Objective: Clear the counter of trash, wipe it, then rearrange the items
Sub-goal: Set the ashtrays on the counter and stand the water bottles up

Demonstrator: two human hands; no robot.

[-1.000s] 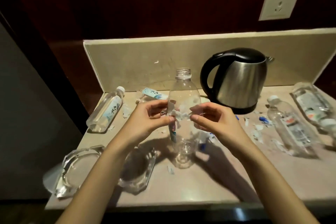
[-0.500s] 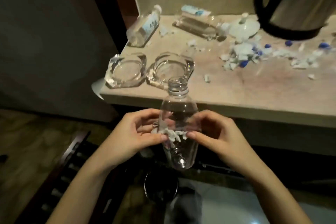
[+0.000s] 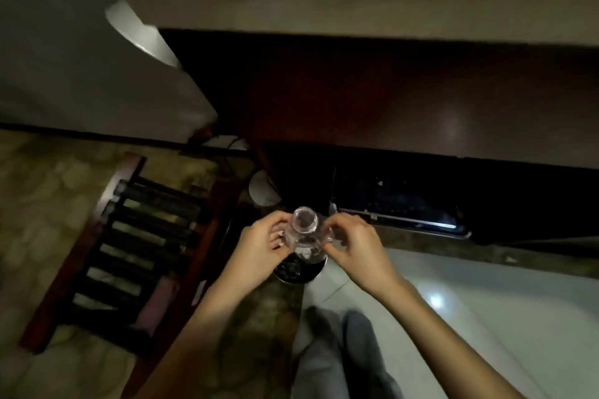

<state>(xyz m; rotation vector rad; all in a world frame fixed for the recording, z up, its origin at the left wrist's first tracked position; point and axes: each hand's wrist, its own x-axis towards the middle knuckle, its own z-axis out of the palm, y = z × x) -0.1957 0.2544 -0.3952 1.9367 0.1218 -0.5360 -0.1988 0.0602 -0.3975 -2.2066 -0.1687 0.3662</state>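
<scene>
A single head-worn wide-angle camera looks steeply down past the front edge of the counter (image 3: 324, 0) along the top of the frame, close over both hands near frame centre, to the floor (image 3: 486, 317) and the person's legs below.

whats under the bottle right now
A dark round bin sits directly below the bottle. The bottle and both hands cover most of it, so its contents cannot be seen.
</scene>
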